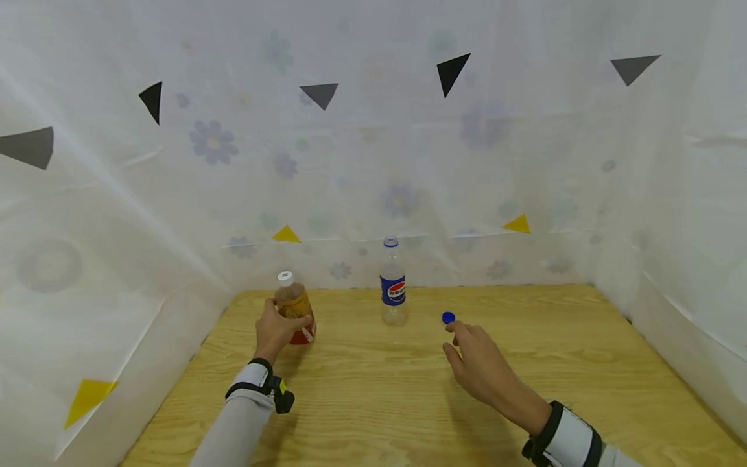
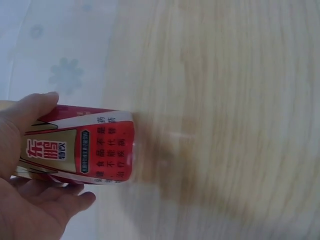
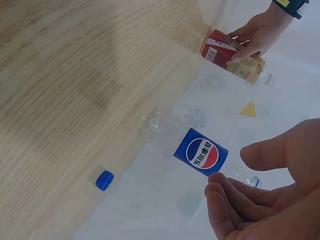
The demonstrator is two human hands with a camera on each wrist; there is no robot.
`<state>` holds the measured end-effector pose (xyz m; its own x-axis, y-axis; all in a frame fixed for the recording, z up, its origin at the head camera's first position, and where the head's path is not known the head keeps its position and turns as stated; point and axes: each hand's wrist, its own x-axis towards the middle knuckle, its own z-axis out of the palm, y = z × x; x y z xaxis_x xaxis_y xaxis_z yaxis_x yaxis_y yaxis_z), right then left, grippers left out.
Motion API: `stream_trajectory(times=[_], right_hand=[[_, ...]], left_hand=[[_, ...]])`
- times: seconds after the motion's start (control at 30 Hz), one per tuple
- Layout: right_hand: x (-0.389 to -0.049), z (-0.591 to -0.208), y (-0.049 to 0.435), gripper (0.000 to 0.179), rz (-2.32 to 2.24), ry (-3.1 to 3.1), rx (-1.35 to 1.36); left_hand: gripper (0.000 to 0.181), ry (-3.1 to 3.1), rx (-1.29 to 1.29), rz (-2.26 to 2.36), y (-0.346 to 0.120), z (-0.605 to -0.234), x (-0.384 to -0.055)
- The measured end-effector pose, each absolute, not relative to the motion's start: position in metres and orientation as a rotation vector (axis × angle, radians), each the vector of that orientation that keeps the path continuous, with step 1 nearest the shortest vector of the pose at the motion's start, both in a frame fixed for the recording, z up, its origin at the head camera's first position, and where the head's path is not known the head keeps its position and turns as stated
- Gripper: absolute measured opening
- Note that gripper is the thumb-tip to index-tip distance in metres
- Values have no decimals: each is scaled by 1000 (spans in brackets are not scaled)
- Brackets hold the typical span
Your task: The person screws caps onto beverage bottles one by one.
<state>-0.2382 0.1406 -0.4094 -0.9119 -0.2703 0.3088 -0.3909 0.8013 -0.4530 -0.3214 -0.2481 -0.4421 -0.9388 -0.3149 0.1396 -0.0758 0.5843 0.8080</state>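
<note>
My left hand grips a red-and-gold drink bottle with a white cap, thumb on one side and fingers on the other. The bottle leans slightly in the head view; whether its base touches the table I cannot tell. A clear Pepsi bottle with a blue label stands upright, uncapped, between my hands. Its blue cap lies on the table to the right. Just in front of that cap, my right hand hovers with loosely bent fingers and holds nothing.
The wooden table meets a white plastic sheet at its back edge, and sheeting also rises on both sides. Black, grey and yellow triangles mark the sheet.
</note>
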Motion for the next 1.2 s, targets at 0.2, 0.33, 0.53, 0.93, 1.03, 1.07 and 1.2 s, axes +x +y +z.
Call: stream_trajectory(times=[0.2,0.33,0.53,0.93,1.03,1.07,1.2], right_hand=[[-239,-411,141,31,767,-2763,521],[-239,-411,141,31,771,-2754,524],[-238,-411,141,31,774,-2762,517],[-241,-412,145,29,740,-2737,541],[-243,-411,146,30,732,-2727,550],[-244,-411,147,30,731,-2723,550],[-247,-409,150,30,737,-2728,533]], left_hand=[[105,-2660,262,-1339,-252,-427,-314],[116,-2692,241,-1278,-253,-404,-316],[108,-2431,136,-978,-244,-349,-328],[55,-2096,-255,-799,-145,-284,-351],[52,-2150,-224,-804,-121,-290,-358],[55,-2189,-210,-825,-114,-293,-359],[77,-2389,-127,-943,-85,-314,-365]])
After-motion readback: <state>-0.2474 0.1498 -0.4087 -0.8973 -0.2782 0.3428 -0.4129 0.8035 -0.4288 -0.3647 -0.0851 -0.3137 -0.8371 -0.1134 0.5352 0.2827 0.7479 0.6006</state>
